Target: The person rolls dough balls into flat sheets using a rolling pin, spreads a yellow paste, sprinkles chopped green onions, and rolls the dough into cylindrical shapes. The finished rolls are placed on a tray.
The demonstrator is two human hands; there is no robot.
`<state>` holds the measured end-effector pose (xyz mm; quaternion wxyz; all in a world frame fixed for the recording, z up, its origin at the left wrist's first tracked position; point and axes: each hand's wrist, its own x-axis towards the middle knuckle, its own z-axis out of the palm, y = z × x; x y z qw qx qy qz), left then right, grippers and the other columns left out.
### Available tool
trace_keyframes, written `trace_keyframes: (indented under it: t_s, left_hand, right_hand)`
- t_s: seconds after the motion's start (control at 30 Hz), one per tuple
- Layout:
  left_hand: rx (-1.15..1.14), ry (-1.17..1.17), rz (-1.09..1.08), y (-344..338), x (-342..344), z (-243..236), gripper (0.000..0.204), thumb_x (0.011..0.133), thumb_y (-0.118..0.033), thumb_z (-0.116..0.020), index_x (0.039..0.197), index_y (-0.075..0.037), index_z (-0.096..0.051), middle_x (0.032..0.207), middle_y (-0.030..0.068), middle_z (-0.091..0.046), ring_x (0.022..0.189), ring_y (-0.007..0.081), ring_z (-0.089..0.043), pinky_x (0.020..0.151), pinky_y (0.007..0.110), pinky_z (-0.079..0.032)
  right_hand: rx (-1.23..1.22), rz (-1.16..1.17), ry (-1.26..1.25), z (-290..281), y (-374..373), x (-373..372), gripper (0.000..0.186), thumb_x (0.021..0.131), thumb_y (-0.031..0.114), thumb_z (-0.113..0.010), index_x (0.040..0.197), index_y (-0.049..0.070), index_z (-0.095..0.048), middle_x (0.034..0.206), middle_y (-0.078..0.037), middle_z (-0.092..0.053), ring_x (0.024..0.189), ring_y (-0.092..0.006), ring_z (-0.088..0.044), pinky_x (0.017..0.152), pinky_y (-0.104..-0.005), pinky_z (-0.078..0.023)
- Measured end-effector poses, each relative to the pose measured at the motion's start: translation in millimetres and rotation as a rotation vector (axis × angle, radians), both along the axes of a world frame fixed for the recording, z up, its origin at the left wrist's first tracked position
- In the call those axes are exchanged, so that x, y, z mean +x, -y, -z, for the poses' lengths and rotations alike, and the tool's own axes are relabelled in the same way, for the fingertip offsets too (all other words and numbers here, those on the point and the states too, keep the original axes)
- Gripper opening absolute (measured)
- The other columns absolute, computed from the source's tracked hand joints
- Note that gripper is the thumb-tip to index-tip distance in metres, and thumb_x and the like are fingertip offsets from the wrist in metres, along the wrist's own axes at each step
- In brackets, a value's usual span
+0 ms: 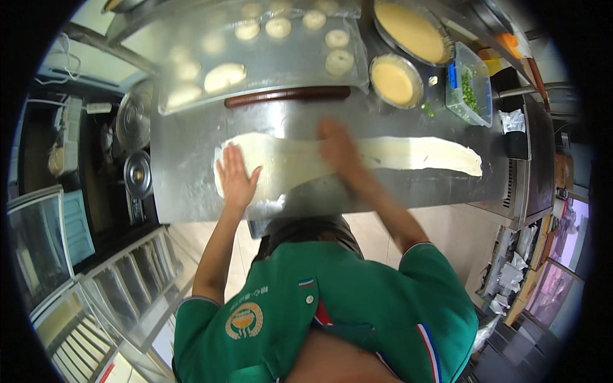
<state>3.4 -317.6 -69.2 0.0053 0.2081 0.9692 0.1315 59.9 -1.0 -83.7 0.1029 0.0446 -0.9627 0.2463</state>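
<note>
A long, thin sheet of pale dough [415, 153] lies across the steel worktop [179, 166], wider at the left and narrower toward the right. My left hand [236, 175] is flat on its left end, fingers apart. Over the middle of the sheet, my right hand [337, 148] is smeared by motion, so its fingers are unclear, as is whether it touches the dough. A dark red rolling rod [287, 96] lies crosswise just beyond the sheet.
Behind are a plastic-covered tray [242, 54] with several dough pieces, two bowls [393, 80] of yellow batter and a tub of chopped greens [469, 92]. Steel lids [137, 172] sit at left. A steel appliance [527, 185] adjoins the right end.
</note>
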Motion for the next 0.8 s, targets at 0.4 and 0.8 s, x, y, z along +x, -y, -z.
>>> trace_keyframes:
  t_s: [0.4, 0.8]
  left_hand:
    - [-0.077, -0.075, 0.002, 14, -23, 6, 0.073, 0.098, -0.045, -0.052, 0.154, -0.004, -0.028, 0.162, 0.0152, -0.023, 0.15, 0.0338, -0.019, 0.121, 0.051, -0.012]
    - [-0.067, -0.061, 0.05, 12, -26, 9, 0.072, 0.099, -0.043, -0.05, 0.156, -0.007, -0.023, 0.162, 0.0184, -0.019, 0.15, 0.0356, -0.018, 0.121, 0.053, -0.012]
  right_hand:
    - [-0.21, 0.449, -0.227, -83, -140, -28, 0.015, 0.085, 0.011, -0.07, 0.098, 0.004, -0.073, 0.085, -0.016, -0.07, 0.074, -0.0306, -0.068, 0.074, -0.0362, -0.054]
    - [-0.269, -0.33, 0.043, -25, 79, 36, 0.096, 0.067, 0.04, -0.082, 0.143, -0.002, -0.042, 0.152, -0.02, -0.039, 0.142, -0.0343, -0.035, 0.119, -0.0453, -0.024]
